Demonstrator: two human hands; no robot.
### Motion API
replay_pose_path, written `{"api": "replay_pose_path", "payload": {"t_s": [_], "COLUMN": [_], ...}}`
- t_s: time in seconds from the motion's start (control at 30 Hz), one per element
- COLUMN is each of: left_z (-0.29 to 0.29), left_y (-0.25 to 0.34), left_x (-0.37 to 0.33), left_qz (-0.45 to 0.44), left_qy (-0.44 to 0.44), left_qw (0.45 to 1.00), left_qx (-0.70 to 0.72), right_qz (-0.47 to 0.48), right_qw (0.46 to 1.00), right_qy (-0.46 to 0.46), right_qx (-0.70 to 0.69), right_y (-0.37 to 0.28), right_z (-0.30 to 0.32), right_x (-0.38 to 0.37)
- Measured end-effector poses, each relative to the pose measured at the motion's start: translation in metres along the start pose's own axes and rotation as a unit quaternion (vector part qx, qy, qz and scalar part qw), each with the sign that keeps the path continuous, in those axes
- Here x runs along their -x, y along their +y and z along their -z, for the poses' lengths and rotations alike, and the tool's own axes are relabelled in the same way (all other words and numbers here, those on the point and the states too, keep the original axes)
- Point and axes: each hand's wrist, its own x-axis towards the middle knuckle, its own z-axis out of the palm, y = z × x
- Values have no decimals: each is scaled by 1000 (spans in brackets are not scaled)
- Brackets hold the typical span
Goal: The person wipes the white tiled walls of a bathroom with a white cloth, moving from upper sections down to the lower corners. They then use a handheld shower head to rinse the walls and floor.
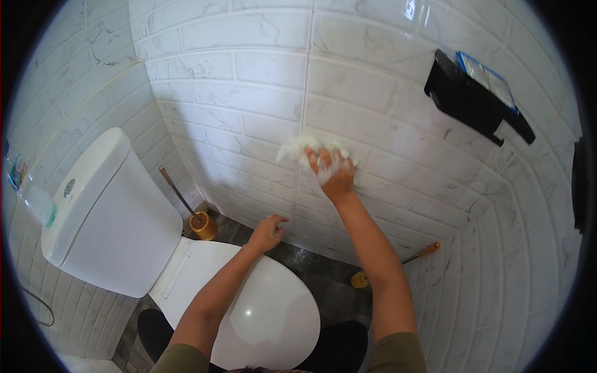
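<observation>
At the far left, a clear plastic bottle [38, 204] lies on the lid of the white toilet cistern [127, 224], beside the oval flush button [69, 188]. In the corner behind the bowl, a toilet brush leans upright in a gold-coloured holder [204, 227]. Right of it, the left hand [266, 235] reaches past the closed toilet lid [273, 317], its fingers loosely bent, a little apart and seemingly holding nothing; whether they touch the wall, I cannot tell. Farther right, the right hand [336, 176], flecked with suds, has its fingers spread over a white foamy wad [295, 149], pressing it against the marbled tile wall [261, 81]; cloth or sponge is unclear. Below that forearm lies a wooden-handled brush [429, 250], and at upper right a black paper holder [463, 102] carries a blue-edged packet [486, 78].
</observation>
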Motion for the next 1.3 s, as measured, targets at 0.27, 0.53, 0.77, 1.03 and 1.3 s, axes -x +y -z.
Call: {"api": "replay_pose_path", "payload": {"t_s": [0.27, 0.53, 0.77, 1.03, 1.3], "left_z": [-11, -19, -20, -14, -17], "left_y": [-10, -6, 10, -13, 1], "left_x": [-2, 1, -5, -6, -7], "left_qz": [10, 14, 31, 100, 90], "left_qy": [-59, -199, -247, -286, -302], "left_qw": [996, 970, 952, 942, 935], "left_qx": [-72, -137, -179, -142, -163], "right_qz": [-36, -485, -620, -533, -819], "right_qw": [974, 872, 754, 834, 498], "right_qy": [-187, -10, 208, 138, 277], "right_qx": [-119, -64, 71, -30, 64], "right_y": [-64, -65, 0, -129, -35], "right_z": [-5, 25, 26, -34, -15], "right_x": [220, 355, 253, 286, 347]}}
